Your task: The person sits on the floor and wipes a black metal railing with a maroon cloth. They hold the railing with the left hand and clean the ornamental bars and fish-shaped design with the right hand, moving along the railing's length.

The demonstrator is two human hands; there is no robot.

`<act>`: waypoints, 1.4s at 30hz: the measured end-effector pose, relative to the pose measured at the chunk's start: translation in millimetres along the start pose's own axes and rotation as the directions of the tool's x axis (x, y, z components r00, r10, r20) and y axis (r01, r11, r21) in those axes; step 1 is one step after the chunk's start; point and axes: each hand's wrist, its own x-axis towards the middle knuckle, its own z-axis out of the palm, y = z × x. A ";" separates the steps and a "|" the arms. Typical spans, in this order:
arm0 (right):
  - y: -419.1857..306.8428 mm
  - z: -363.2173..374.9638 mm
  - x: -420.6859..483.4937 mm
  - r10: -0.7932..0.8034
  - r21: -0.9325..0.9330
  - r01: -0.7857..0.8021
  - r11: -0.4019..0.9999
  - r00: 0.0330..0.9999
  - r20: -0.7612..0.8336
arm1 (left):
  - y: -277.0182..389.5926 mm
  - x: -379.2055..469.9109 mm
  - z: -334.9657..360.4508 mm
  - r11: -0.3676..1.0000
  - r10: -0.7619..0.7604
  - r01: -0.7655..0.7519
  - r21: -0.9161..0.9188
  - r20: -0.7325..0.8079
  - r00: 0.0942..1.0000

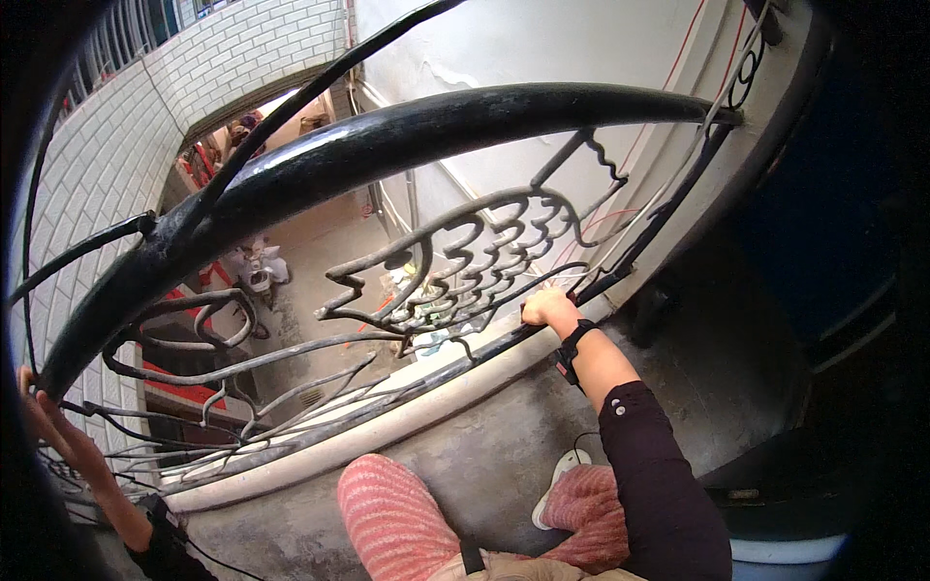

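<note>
My left hand (69, 443) is at the far left, its fingers around the lower left end of the thick black metal handrail (407, 141); the dark picture rim hides part of it. My right hand (548, 306) is closed at the black lower rail (501, 341), near the right end. A small dark reddish object (524, 314) shows at the edge of that fist, mostly hidden by the fingers. Beside it stands the railing's fish-shaped metal ornament (465, 254), with curved rods as scales. A black strap (577, 334) circles my right wrist.
A pale ledge (349, 450) runs under the railing, above the grey concrete floor (465, 436). Beyond lies a lower courtyard with a scooter (258, 272). White brick walls (240, 43) rise opposite. Loose cables (697, 138) hang at right. A dark round-edged surface (785, 501) is at lower right.
</note>
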 end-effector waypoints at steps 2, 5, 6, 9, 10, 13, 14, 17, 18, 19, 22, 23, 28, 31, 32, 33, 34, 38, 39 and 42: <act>-9.7 3.4 3.5 -0.014 0.032 0.012 0.999 0.998 0.062 | 4.2 2.6 -1.0 1.000 -0.004 0.004 0.001 0.002 1.000; -14.7 8.3 0.5 -0.053 0.035 0.051 0.998 0.998 0.046 | 8.8 5.8 1.8 1.000 -0.013 0.013 -0.012 0.000 1.000; -15.3 10.3 -1.2 -0.032 0.052 0.033 0.998 0.999 -0.009 | 9.9 7.1 2.6 1.000 -0.015 0.015 -0.013 -0.003 1.000; -16.4 17.8 -2.8 -0.112 0.119 0.125 0.985 0.988 -0.104 | 14.4 10.3 2.7 1.000 -0.016 0.016 -0.018 -0.008 1.000; -15.4 21.0 -2.3 -0.110 0.131 0.132 0.982 0.980 -0.167 | 16.3 11.9 2.7 1.000 -0.018 0.017 -0.025 -0.007 1.000; -14.3 29.0 5.3 -0.357 0.276 0.405 0.872 0.911 -0.207 | 24.2 15.1 1.3 0.999 -0.020 0.020 -0.027 -0.010 1.000; -11.6 30.3 7.3 -0.357 0.311 0.415 0.855 0.906 -0.228 | 26.6 16.5 -0.6 1.000 -0.020 0.019 -0.023 -0.016 1.000; 6.5 22.8 15.2 -0.201 0.236 0.209 0.949 0.978 -0.059 | 31.9 20.6 -3.6 1.000 -0.011 0.011 0.004 -0.014 1.000; 7.3 19.4 18.0 -0.039 0.099 0.041 0.994 0.999 -0.021 | 33.1 21.0 -4.0 1.000 -0.001 0.002 0.024 -0.014 1.000; 7.5 17.5 18.3 0.012 0.160 -0.002 0.987 0.998 -0.064 | 33.7 21.4 -3.9 0.999 -0.008 0.009 0.039 -0.012 1.000; -22.8 13.0 23.4 -0.231 0.374 0.198 0.906 0.972 0.045 | 35.2 19.3 -2.9 0.999 -0.012 0.011 0.042 0.010 1.000; -45.0 14.5 25.2 -0.268 0.337 0.238 0.911 0.962 0.047 | 35.5 18.7 -2.6 0.998 0.018 -0.018 0.058 0.004 1.000; -89.1 31.3 5.7 -0.468 0.571 0.518 0.637 0.848 -0.248 | 37.1 18.7 -5.1 0.999 -0.015 0.015 0.042 0.011 1.000; -84.4 62.0 -26.0 -0.315 0.311 0.544 0.779 0.769 -0.556 | 35.9 14.4 -4.6 0.999 -0.027 0.027 0.043 0.008 1.000; -82.5 79.6 -39.2 -0.291 0.214 0.556 0.803 0.680 -0.673 | 34.4 11.8 -3.0 0.999 -0.032 0.032 0.039 0.008 0.999; -82.6 100.2 -52.2 -0.256 0.170 0.539 0.825 0.624 -0.738 | 31.9 8.7 -0.6 0.998 -0.058 0.058 -0.020 0.004 0.998; -80.6 121.9 -62.5 -0.209 0.243 0.462 0.853 0.729 -0.652 | 28.5 5.6 2.2 0.993 -0.086 0.086 -0.078 0.001 0.996; -51.0 198.7 -90.0 0.375 0.828 -0.142 0.543 0.923 -0.087 | 10.8 -3.1 14.3 0.940 -0.182 0.168 -0.297 -0.019 0.983; -45.4 204.7 -87.6 0.495 0.887 -0.191 0.421 0.868 -0.049 | 7.9 -4.8 16.4 0.919 -0.207 0.186 -0.347 -0.025 0.978; -42.5 191.9 -76.2 0.629 0.927 0.289 0.240 0.681 -0.375 | 5.5 -6.5 17.5 0.939 -0.175 0.161 -0.305 -0.018 0.984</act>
